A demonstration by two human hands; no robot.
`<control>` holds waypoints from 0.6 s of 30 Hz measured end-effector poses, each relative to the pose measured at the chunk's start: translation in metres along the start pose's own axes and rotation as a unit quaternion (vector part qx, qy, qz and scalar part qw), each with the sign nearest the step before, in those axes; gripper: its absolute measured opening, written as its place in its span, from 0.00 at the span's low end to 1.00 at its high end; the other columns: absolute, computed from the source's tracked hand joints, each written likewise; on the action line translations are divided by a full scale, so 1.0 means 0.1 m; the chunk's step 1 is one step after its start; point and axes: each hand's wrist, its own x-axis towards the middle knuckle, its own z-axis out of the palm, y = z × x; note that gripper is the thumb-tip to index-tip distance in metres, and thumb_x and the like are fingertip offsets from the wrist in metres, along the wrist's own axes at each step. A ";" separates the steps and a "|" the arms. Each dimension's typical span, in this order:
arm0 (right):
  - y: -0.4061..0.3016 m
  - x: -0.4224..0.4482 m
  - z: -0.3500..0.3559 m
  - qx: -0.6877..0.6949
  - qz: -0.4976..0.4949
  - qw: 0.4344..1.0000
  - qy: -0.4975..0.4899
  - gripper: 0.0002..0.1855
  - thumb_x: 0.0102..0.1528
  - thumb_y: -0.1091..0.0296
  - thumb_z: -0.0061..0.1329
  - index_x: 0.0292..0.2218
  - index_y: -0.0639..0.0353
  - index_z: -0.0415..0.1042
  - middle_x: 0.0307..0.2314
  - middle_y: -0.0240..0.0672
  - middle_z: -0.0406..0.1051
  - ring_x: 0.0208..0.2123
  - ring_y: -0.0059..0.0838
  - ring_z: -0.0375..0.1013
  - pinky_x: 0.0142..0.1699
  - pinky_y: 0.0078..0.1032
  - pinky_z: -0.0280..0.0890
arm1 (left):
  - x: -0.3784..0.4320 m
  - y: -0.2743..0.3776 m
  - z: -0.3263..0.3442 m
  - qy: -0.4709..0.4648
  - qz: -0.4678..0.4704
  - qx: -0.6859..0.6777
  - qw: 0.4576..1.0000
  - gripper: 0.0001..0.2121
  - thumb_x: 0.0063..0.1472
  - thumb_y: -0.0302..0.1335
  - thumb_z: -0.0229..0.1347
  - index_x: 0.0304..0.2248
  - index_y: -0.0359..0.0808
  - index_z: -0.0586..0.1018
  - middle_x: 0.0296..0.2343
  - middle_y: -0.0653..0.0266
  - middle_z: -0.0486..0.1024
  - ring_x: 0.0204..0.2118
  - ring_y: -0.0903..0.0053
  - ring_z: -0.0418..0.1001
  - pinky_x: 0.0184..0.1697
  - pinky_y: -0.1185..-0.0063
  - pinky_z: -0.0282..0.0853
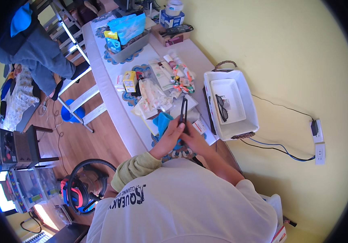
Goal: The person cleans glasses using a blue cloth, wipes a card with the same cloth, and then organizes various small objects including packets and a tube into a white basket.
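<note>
My left hand (171, 133) is closed around a slim black looped item (184, 106), possibly a pair of glasses seen edge-on, with its far end pointing up and away. Against that hand hangs a turquoise cloth (162, 122), part of it tucked below the fingers. My right hand (197, 140) meets the left one and closes on the item's lower end; its fingertips are partly hidden. Just beyond lie clear plastic packets (155, 95) and a small white box (199, 126). In the white-lined basket (251, 117) to the right, black-framed glasses (221, 107) rest in a white plastic tray (236, 100).
Farther along the covered table (117, 120) stand a yellow box (129, 81), a grey bin (134, 47) of packets, and a box holding remotes (178, 29). At left, a person (37, 48) is on an aluminium ladder (84, 97). A vacuum cleaner (78, 194) and cables occupy the floor.
</note>
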 end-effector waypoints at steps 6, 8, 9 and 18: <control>-0.15 0.18 -1.14 -0.010 -0.044 0.988 0.145 0.20 0.49 0.70 0.43 0.45 0.59 0.61 0.29 0.32 0.62 0.26 0.22 0.68 0.25 0.20 0.65 | -0.08 -0.14 -0.20 -0.017 0.107 0.207 0.972 0.25 0.61 0.35 0.45 0.52 0.29 0.55 0.45 0.54 0.58 0.51 0.70 0.55 0.54 0.78 0.50; 0.08 0.41 -1.90 -0.245 0.004 0.934 0.259 0.19 0.49 0.68 0.44 0.42 0.66 0.62 0.28 0.37 0.64 0.27 0.24 0.69 0.24 0.18 0.63 | -0.13 -0.05 -0.28 0.023 0.008 0.097 0.995 0.23 0.60 0.35 0.45 0.51 0.31 0.59 0.46 0.56 0.57 0.50 0.70 0.56 0.53 0.78 0.51; 0.36 0.51 -2.31 -0.437 -0.079 0.827 0.344 0.18 0.47 0.66 0.46 0.38 0.68 0.64 0.23 0.39 0.67 0.23 0.29 0.69 0.24 0.23 0.63 | -0.12 -0.05 -0.31 0.013 0.008 0.098 0.995 0.23 0.60 0.35 0.45 0.51 0.31 0.59 0.46 0.56 0.57 0.50 0.70 0.56 0.53 0.78 0.51; 0.79 0.64 -2.56 -0.510 0.208 0.807 0.213 0.22 0.45 0.62 0.49 0.40 0.67 0.64 0.31 0.54 0.69 0.36 0.45 0.70 0.38 0.35 0.66 | -0.34 -0.22 -0.59 0.061 -0.012 0.116 0.991 0.18 0.62 0.33 0.42 0.50 0.34 0.61 0.45 0.67 0.60 0.47 0.80 0.57 0.51 0.81 0.51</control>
